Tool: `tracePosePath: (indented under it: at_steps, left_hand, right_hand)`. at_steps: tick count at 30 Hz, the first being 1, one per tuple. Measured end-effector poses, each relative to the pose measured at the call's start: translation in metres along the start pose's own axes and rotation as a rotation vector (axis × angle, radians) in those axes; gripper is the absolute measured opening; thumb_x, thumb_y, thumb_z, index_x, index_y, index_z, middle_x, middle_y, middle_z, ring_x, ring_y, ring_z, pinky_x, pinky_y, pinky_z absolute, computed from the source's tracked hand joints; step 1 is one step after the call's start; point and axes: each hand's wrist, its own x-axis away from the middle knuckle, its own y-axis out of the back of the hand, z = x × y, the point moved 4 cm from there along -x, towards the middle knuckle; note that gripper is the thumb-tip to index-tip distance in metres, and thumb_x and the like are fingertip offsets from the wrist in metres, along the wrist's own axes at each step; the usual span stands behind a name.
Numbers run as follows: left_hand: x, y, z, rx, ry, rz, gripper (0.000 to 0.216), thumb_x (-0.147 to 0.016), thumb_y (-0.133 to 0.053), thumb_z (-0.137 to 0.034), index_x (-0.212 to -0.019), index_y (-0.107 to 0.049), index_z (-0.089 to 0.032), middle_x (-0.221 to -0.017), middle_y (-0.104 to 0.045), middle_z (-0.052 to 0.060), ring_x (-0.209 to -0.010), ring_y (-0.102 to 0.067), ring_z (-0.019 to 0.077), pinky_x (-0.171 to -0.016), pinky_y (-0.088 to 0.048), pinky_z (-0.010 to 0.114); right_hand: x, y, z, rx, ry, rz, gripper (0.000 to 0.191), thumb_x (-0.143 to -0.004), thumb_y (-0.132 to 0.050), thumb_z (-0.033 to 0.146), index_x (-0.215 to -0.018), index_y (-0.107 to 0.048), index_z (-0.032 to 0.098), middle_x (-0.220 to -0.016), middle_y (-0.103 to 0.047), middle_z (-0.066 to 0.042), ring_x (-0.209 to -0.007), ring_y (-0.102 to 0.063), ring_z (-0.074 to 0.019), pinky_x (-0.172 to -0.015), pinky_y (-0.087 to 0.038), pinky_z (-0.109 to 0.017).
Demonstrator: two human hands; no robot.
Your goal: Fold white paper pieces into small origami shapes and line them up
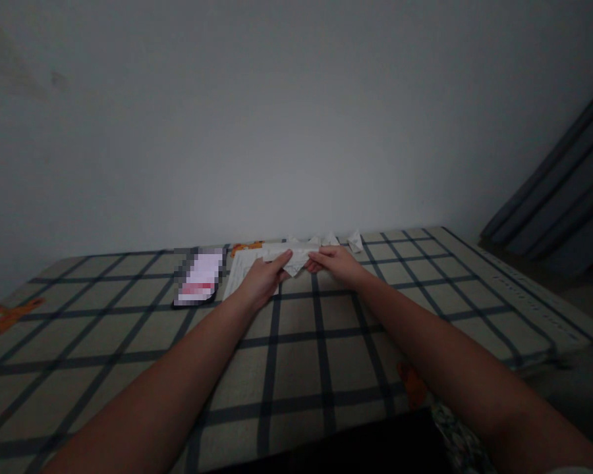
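Between my two hands is a piece of folded white paper, its lower edge coming to a point. My left hand pinches its left side with the thumb on top. On the right side, my right hand grips the paper between thumb and fingers. A flat sheet of printed white paper lies under and beside my left hand, partly hidden by it. Just beyond my hands stand several small folded white paper pieces, some half hidden behind the held paper.
A phone with a lit, blurred screen lies left of the sheet. Everything rests on a checked cloth with orange printed figures. A plain wall rises along the far edge, and a dark curtain hangs at the right.
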Motion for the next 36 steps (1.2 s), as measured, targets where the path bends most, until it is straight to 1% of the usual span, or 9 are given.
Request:
tracePosePath:
  at_steps: [3,8,13,18,22,26,29,32,36]
  left_hand:
    - [0.000,-0.001,0.000,0.031,0.017,0.016,0.037,-0.075,-0.068,-0.036,-0.102,-0.065,-0.011,-0.104,-0.068,0.012,-0.092,-0.064,0.0193,-0.083,-0.050,0.030]
    - [-0.002,0.000,0.001,0.055,0.027,0.026,0.036,-0.078,-0.063,-0.040,-0.097,-0.066,-0.009,-0.103,-0.068,0.014,-0.094,-0.064,0.0204,-0.084,-0.050,0.031]
    - [-0.001,0.000,-0.001,0.020,-0.009,0.035,0.032,-0.078,-0.064,-0.038,-0.099,-0.066,-0.013,-0.106,-0.068,0.012,-0.095,-0.064,0.0199,-0.083,-0.049,0.029]
    - [0.002,-0.004,-0.002,0.024,0.022,0.035,0.034,-0.079,-0.061,-0.040,-0.099,-0.066,-0.013,-0.109,-0.067,0.014,-0.099,-0.062,0.0230,-0.083,-0.050,0.032]
    - [0.000,-0.002,-0.001,0.083,0.012,0.017,0.035,-0.082,-0.057,-0.041,-0.102,-0.065,-0.013,-0.110,-0.066,0.015,-0.101,-0.062,0.0241,-0.081,-0.051,0.033]
    - [-0.002,0.000,-0.001,0.086,-0.006,-0.004,0.036,-0.082,-0.057,-0.041,-0.099,-0.065,-0.011,-0.109,-0.066,0.015,-0.099,-0.063,0.0232,-0.079,-0.051,0.031]
    - [-0.001,0.000,-0.004,0.035,-0.029,-0.030,0.036,-0.080,-0.060,-0.041,-0.097,-0.066,-0.010,-0.106,-0.068,0.016,-0.096,-0.064,0.0224,-0.080,-0.051,0.031]
    - [0.001,0.002,-0.005,-0.042,-0.038,-0.078,0.037,-0.073,-0.068,-0.039,-0.096,-0.067,-0.010,-0.102,-0.069,0.015,-0.092,-0.065,0.0226,-0.081,-0.050,0.033]
    - [0.000,0.007,-0.004,-0.163,-0.054,-0.106,0.044,-0.065,-0.074,-0.038,-0.098,-0.067,-0.010,-0.105,-0.068,0.015,-0.090,-0.066,0.0237,-0.084,-0.049,0.036]
  right_hand:
    - [0.000,0.000,0.002,-0.039,-0.009,-0.025,0.032,-0.073,-0.064,0.044,-0.072,-0.068,0.012,-0.072,-0.069,-0.005,-0.065,-0.062,-0.0126,-0.070,-0.050,-0.030]
    - [0.002,-0.002,0.002,-0.072,-0.031,-0.036,0.031,-0.070,-0.066,0.043,-0.068,-0.067,0.013,-0.069,-0.067,-0.005,-0.064,-0.061,-0.0116,-0.069,-0.049,-0.028]
    - [0.002,-0.002,-0.003,-0.173,-0.102,-0.034,0.031,-0.069,-0.068,0.044,-0.073,-0.067,0.013,-0.073,-0.067,-0.005,-0.062,-0.060,-0.0114,-0.064,-0.048,-0.027]
    - [0.003,0.005,0.002,-0.068,-0.047,-0.132,0.034,-0.072,-0.064,0.045,-0.063,-0.063,0.013,-0.060,-0.061,-0.002,-0.055,-0.054,-0.0092,-0.059,-0.044,-0.024]
    - [0.002,0.004,0.001,-0.115,-0.046,-0.114,0.035,-0.072,-0.064,0.046,-0.062,-0.062,0.013,-0.060,-0.060,-0.001,-0.054,-0.052,-0.0091,-0.057,-0.041,-0.024]
    - [0.001,0.003,-0.002,-0.176,-0.034,-0.099,0.034,-0.071,-0.064,0.047,-0.063,-0.061,0.014,-0.061,-0.060,-0.001,-0.056,-0.052,-0.0096,-0.058,-0.041,-0.024]
    - [0.001,0.004,-0.002,-0.115,0.005,-0.101,0.035,-0.074,-0.061,0.047,-0.062,-0.061,0.014,-0.060,-0.059,-0.001,-0.056,-0.052,-0.0098,-0.058,-0.040,-0.024]
    - [0.002,0.006,-0.001,-0.053,0.019,-0.093,0.036,-0.076,-0.060,0.047,-0.063,-0.062,0.014,-0.061,-0.060,-0.001,-0.057,-0.053,-0.0100,-0.059,-0.041,-0.024]
    - [0.002,0.004,-0.004,-0.067,-0.048,-0.049,0.033,-0.074,-0.062,0.044,-0.067,-0.063,0.012,-0.066,-0.062,-0.004,-0.059,-0.055,-0.0110,-0.061,-0.043,-0.025]
